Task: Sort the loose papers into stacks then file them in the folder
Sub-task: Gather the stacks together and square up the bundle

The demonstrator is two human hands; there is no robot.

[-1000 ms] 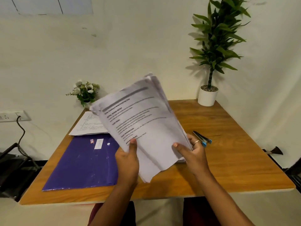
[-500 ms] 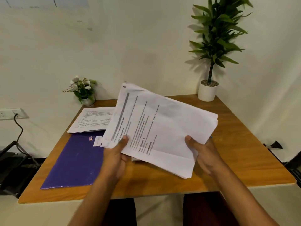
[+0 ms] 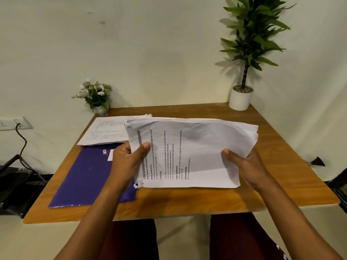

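Note:
A thick stack of printed white papers [image 3: 197,147] is held flat and sideways just above the wooden table [image 3: 281,181]. My left hand [image 3: 127,160] grips its left edge, thumb on top. My right hand [image 3: 244,166] grips the right side, thumb on the top sheet. A purple folder [image 3: 84,177] lies shut on the table's left part, partly under my left hand. A second pile of printed sheets [image 3: 107,132] rests at the back left, overlapping the folder's far edge.
A small pot of white flowers [image 3: 95,96] stands at the back left corner and a tall green plant in a white pot [image 3: 241,98] at the back right. A wall socket with a black cable [image 3: 15,124] is on the left. A dark chair [image 3: 13,184] stands beside the table.
The stack was upright and tilted a second ago. Both hands have turned it sideways and lowered it flat over the table, covering the blue stapler on the right.

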